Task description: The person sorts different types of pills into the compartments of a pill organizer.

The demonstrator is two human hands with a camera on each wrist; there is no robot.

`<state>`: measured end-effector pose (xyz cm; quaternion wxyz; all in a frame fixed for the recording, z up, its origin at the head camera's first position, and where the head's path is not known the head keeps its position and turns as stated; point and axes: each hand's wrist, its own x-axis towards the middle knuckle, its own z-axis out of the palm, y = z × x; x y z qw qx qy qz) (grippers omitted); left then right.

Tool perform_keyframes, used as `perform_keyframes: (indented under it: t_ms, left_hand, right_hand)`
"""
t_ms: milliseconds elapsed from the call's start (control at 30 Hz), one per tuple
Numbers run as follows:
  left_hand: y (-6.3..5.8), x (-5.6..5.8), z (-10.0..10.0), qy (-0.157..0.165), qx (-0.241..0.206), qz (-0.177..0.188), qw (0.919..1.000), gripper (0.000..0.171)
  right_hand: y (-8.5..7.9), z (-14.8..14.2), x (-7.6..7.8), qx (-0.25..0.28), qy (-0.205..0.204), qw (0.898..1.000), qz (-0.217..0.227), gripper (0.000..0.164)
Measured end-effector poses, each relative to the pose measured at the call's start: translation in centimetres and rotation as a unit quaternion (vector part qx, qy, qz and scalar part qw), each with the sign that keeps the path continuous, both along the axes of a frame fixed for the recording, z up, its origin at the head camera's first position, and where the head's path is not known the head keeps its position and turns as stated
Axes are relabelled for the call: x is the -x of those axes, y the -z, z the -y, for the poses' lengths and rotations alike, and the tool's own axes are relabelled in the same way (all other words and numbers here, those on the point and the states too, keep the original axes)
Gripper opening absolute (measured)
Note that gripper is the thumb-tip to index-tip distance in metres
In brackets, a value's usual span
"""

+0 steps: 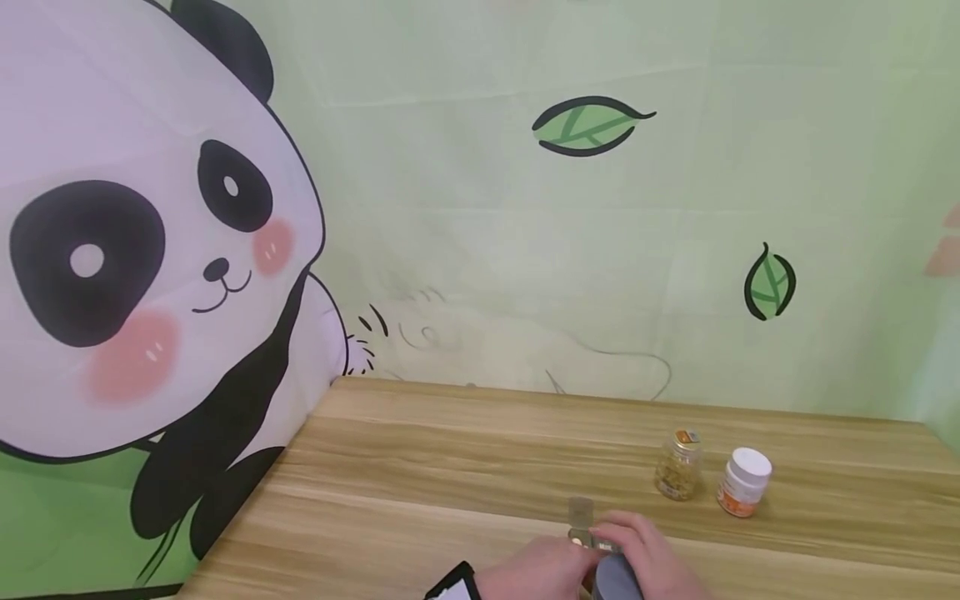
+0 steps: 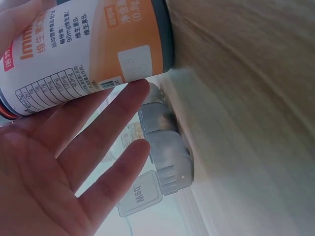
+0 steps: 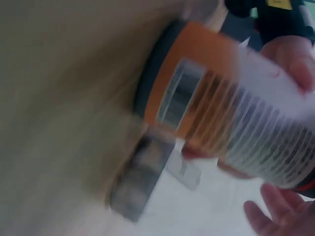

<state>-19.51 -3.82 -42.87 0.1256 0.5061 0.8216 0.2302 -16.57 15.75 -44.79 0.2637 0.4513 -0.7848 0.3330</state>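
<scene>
A white and orange supplement bottle (image 2: 93, 54) with Chinese print and a dark base stands upright close over the wooden table. My left hand (image 1: 536, 571) grips it, the thumb (image 2: 15, 24) on the label and fingers across the other side. The bottle's grey lid (image 1: 618, 579) shows between my hands. Right beside that lid is my right hand (image 1: 652, 558), its loosely bent fingers (image 3: 273, 209) by the bottle's top end. Behind the bottle lies a clear grey pill organizer (image 2: 167, 147) with one lid (image 2: 140, 194) flipped up and pale shapes inside. The right wrist view is blurred.
Farther back on the table (image 1: 420, 450) stand a clear jar (image 1: 678, 471) of amber contents with a gold lid and a white bottle (image 1: 745, 482) with an orange label. A green cloth with a printed panda (image 1: 225, 333) hangs behind and at the left.
</scene>
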Motion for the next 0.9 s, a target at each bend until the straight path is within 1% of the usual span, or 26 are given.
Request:
perform_keyframes:
  t_ms: [33,67,100,133,200,233,267,333,367,400,433,467,500,567,600,667,700,733,767,800,833,900]
  left_hand:
    - [0.0,0.0,0.0,-0.003,0.002,0.004,1.0000,0.027]
    - [0.0,0.1,-0.1,-0.003,0.000,0.010,0.9999,0.027]
    - [-0.1,0.1,-0.1,-0.005,0.005,0.010,0.9999,0.027]
    - [-0.1,0.0,-0.1,-0.009,0.004,0.021,0.9997,0.028]
    - [-0.1,0.0,-0.1,-0.021,0.012,0.019,0.9995,0.025]
    - [-0.1,-0.1,-0.1,-0.029,0.017,0.022,0.9992,0.023]
    - [-0.1,-0.2,-0.1,-0.035,0.022,0.018,0.9990,0.021]
    - [-0.1,-0.3,0.0,-0.046,0.031,0.017,0.9983,0.020]
    - [-0.1,-0.3,0.0,-0.048,0.036,0.007,0.9982,0.020]
    - [0.0,-0.3,0.0,-0.047,0.033,0.010,0.9983,0.023]
    - [-0.1,-0.3,0.1,-0.044,0.032,0.014,0.9984,0.025]
    - [0.0,-0.2,0.1,-0.039,0.029,0.012,0.9987,0.028]
    - [0.0,-0.2,0.1,-0.033,0.022,0.018,0.9990,0.031]
    - [0.0,0.0,0.2,-0.021,0.006,0.037,0.9991,0.034]
    - [0.0,0.0,0.2,-0.015,-0.003,0.046,0.9988,0.034]
    - [0.1,0.0,0.2,-0.006,-0.014,0.060,0.9981,0.034]
    - [0.1,0.0,0.2,-0.002,-0.019,0.068,0.9975,0.033]
    - [0.1,0.0,0.2,0.000,-0.019,0.069,0.9975,0.032]
    - [0.1,0.0,0.2,0.002,-0.022,0.069,0.9974,0.032]
    - [0.1,0.0,0.2,0.003,-0.022,0.066,0.9976,0.033]
    - [0.1,0.0,0.2,0.003,-0.023,0.058,0.9981,0.033]
    - [0.2,0.0,0.2,0.005,-0.033,0.045,0.9984,0.036]
  right_hand:
    - [0.1,0.1,0.0,0.010,-0.027,0.999,0.024,0.064]
    - [0.2,0.1,0.0,0.024,-0.065,0.996,0.060,0.063]
    - [0.3,0.1,0.0,0.041,-0.106,0.989,0.100,0.061]
    - [0.3,0.1,-0.1,0.063,-0.146,0.976,0.150,0.059]
    - [0.4,-0.3,-0.1,0.094,-0.223,0.949,0.204,0.059]
    - [0.5,-0.6,-0.1,0.105,-0.256,0.933,0.232,0.059]
    - [0.6,-0.9,-0.1,0.114,-0.280,0.919,0.254,0.061]
    - [0.8,-1.7,0.0,0.124,-0.310,0.899,0.282,0.063]
    - [0.8,-2.2,0.1,0.122,-0.322,0.894,0.286,0.063]
    - [0.8,-2.6,0.1,0.126,-0.327,0.885,0.308,0.065]
    - [0.8,-3.0,0.1,0.128,-0.329,0.878,0.322,0.066]
    - [0.7,-3.3,0.1,0.127,-0.324,0.878,0.328,0.067]
    - [0.6,-3.5,0.1,0.123,-0.317,0.883,0.324,0.066]
    - [0.3,-3.8,-0.1,0.113,-0.288,0.899,0.310,0.064]
    - [0.1,-3.8,-0.1,0.107,-0.266,0.912,0.293,0.062]
    - [-0.3,-3.6,-0.3,0.088,-0.213,0.944,0.237,0.058]
    - [-0.4,-3.4,-0.3,0.079,-0.187,0.958,0.205,0.056]
    - [-0.5,-3.1,-0.3,0.070,-0.161,0.968,0.178,0.055]
    - [-0.6,-2.9,-0.3,0.061,-0.137,0.977,0.152,0.055]
    - [-0.6,-2.7,-0.2,0.052,-0.120,0.983,0.126,0.059]
    - [-0.6,-2.4,-0.2,0.045,-0.109,0.987,0.111,0.062]
    - [-0.6,-2.0,-0.1,0.037,-0.096,0.988,0.112,0.068]
